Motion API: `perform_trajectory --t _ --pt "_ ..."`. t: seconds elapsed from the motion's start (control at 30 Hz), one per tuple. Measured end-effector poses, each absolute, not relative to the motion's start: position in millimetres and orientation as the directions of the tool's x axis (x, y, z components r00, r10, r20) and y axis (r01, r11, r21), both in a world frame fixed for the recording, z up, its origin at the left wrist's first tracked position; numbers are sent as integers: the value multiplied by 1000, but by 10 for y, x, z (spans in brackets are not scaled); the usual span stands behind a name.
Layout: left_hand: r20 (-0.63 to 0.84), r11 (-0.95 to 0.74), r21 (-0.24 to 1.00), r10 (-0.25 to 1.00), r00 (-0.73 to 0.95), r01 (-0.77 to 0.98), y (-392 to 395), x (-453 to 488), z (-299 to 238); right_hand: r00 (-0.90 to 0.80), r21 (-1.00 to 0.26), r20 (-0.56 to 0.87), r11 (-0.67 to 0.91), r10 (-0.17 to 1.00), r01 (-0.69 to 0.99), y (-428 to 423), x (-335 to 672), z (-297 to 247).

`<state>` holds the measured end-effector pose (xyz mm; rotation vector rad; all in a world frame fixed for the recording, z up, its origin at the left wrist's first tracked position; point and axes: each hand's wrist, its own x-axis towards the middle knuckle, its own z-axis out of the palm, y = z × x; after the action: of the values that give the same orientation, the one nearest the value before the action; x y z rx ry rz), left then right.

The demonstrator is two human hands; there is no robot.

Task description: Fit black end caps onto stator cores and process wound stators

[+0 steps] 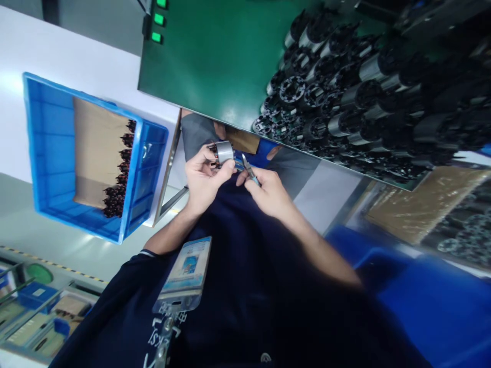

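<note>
In the head view, my left hand [205, 176] is closed around a motor stator [224, 152], a silver cylinder with black end parts. Thin wires show at its lower right side, close to the tool. My right hand [270, 191] grips small cutting pliers [249, 171] with a teal handle, their metal jaws pointing up toward the stator. I cannot tell whether the jaws touch a wire. Both hands are over my lap, just below the edge of the green worktop [207, 61].
Many similar stators [318, 92] crowd the worktop's right side. At left stands a blue crate [82, 227] with cardboard and dark reddish parts [117, 199]. Green buttons [158, 19] sit at the worktop's far left edge. More parts [470, 235] lie by brown sheeting at right.
</note>
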<state>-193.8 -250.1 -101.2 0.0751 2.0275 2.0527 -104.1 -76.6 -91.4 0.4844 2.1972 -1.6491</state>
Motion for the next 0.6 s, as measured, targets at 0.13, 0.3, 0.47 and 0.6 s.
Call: perform_trajectory --t 0.13,0.3,0.47,0.6 --pt "-309 91 948 27 -951 -306 -3207 -2092 -1152 -811 -753 -576 318 107 576 -657 -967 -1375" --pt "1 519 844 -252 -968 -135 -4820 -2722 -930 -773 -695 -630 392 71 603 -500 -829 -1532" --pt "39 884 391 -294 -955 -256 -5975 -3180 -1018 -763 -664 -646 490 5 565 -548 -1033 -1475" --pt "-206 933 264 -193 -959 -245 -6217 -3095 -1223 -768 -662 -638 548 -55 511 -611 -1331 -1398"
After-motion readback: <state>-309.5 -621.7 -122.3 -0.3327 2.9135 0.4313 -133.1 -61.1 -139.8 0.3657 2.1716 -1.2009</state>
